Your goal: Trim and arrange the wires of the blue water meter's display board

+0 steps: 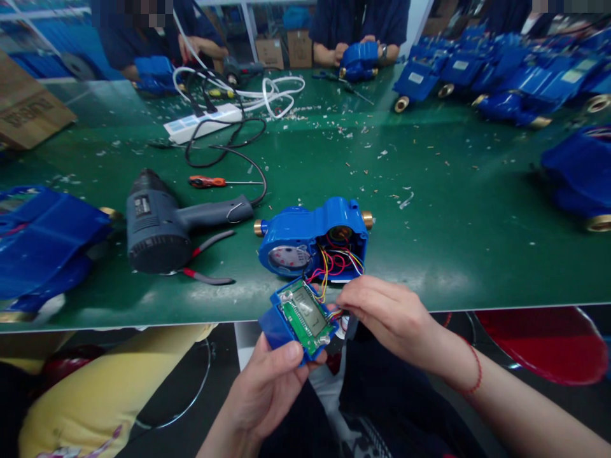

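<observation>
My left hand [281, 375] grips a blue plastic cover with a green circuit board [305, 318] and a small LCD screen set in it. My right hand [389, 312] is at the board's right edge, its fingers pinched on the colored wires [335, 313] there; the fingertips are partly hidden. Those wires run from the board up into the open compartment of a blue water meter [300, 222]. The meter lies on its side at the table's front edge, its round dial facing me and brass threaded ends on both sides.
A grey heat gun [160, 226], pliers [210, 280] and an orange-handled screwdriver [207, 182] lie left on the green table [453, 254]. Behind them are a power strip [205, 124] and cables. More blue meters [515, 83] stand at the right. Co-workers [358, 32] handle meters across the table.
</observation>
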`<state>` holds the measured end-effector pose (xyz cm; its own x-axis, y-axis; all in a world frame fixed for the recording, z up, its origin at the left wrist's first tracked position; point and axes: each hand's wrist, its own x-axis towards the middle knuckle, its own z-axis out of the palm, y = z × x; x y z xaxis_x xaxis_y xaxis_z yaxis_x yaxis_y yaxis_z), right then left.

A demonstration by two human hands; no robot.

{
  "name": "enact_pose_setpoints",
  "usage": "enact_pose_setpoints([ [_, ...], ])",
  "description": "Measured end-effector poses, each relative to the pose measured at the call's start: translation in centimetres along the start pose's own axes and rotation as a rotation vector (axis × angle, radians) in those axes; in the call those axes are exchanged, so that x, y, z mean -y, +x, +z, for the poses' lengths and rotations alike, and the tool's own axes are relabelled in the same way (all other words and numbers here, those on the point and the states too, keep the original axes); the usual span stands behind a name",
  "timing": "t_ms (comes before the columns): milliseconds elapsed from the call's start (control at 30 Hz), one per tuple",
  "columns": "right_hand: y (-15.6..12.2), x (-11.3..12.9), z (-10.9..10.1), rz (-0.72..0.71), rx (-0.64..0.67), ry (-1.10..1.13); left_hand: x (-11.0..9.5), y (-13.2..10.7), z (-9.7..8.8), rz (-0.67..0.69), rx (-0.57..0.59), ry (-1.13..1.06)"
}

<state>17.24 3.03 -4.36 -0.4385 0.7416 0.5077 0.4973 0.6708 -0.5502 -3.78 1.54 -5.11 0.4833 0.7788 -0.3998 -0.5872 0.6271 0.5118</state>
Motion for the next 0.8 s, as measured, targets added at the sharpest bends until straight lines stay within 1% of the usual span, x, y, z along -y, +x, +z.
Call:
enact_pose_setpoints([
  [100,-0.2,-1.1,-0.2,-0.021,0.001,-0.074,0.1,0.0,0.0,0.013,-0.031,-0.012],
  [200,-0.7,-2.1,-0.4,0.017,0.011,-0.141,0.2,-0.1,-0.2,0.008,-0.097,0.001],
  [267,-0.9,-2.4,-0.4,0.026,0.010,-0.150,0.3,-0.2,-0.1,0.011,-0.130,0.032],
  [333,-0.8,-2.1,-0.3,0.030,-0.017,-0.128,0.3,-0.2,0.1,0.025,-0.128,0.068],
  [433,-0.3,-1.0,0.1,0.067,-0.048,-0.008,0.4,-0.1,0.5,0.063,-0.102,0.123],
  [533,0.5,0.1,0.6,0.158,0.017,0.107,0.5,0.0,0.7,0.093,-0.096,0.171],
  [633,1.1,0.6,1.0,0.285,0.089,0.172,0.6,0.3,0.7,0.107,-0.101,0.191],
  [700,1.1,0.4,1.0,0.336,0.104,0.163,0.6,0.5,0.5,0.120,-0.089,0.181],
  [800,0.9,-0.3,0.8,0.350,0.082,0.050,0.5,0.6,0.2,0.123,-0.087,0.147],
])
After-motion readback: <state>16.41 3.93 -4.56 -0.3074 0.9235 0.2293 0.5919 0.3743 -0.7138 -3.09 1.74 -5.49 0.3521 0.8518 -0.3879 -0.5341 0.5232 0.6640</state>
